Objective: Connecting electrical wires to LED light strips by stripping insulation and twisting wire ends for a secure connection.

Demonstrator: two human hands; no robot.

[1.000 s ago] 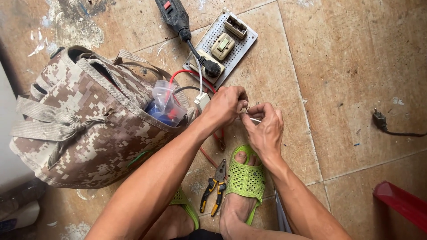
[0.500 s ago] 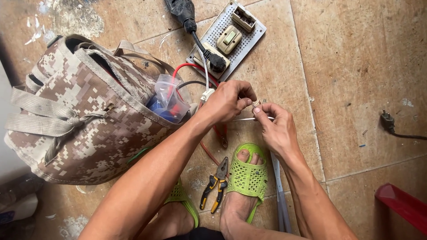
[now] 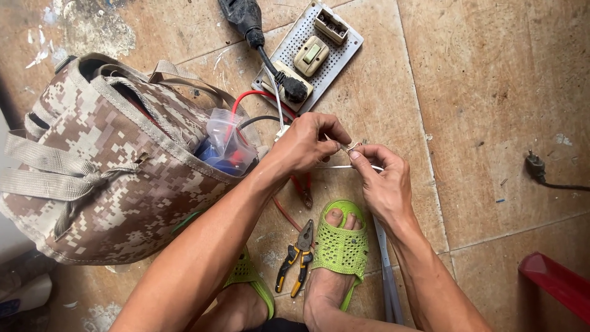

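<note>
Far left: camouflage bag (image 3: 104,178) lies open on the tiled floor (image 3: 491,123), with a clear plastic pouch (image 3: 224,144) of blue bits at its mouth. Red wire (image 3: 246,98) and a dark one loop out from there toward the board.

Centre, far: perforated switch board (image 3: 307,52) with a switch, a fuse block and a socket; black plug (image 3: 294,89) seated in the socket, cord running up to a black power tool (image 3: 243,13) at the top edge.

Left hand (image 3: 304,144) and right hand (image 3: 384,184) meet above the floor, fingertips almost touching. Between them is a thin white wire (image 3: 337,166). Its long axis runs roughly left-right, from under the left hand across to the right hand's fingers. The bared end (image 3: 354,147) sits right at the meeting point. Left fingers (image 3: 332,138) are pinched together on the wire just left of that end; right fingers (image 3: 362,157) pinch it from the right. Both hands are equally near and both are clamped on it. The wire end is too small to make out any detail.

Near: yellow-handled pliers (image 3: 295,258) on the floor between two feet in green sandals (image 3: 341,243), well below the hands. Red-handled tool (image 3: 302,187) lies partly hidden under the left wrist.

Right: loose black plug (image 3: 536,166) with cord, well apart. Red plastic edge (image 3: 556,283) in the near right corner.

Floor is worn tan tile, dusty, with paint splashes far left.
</note>
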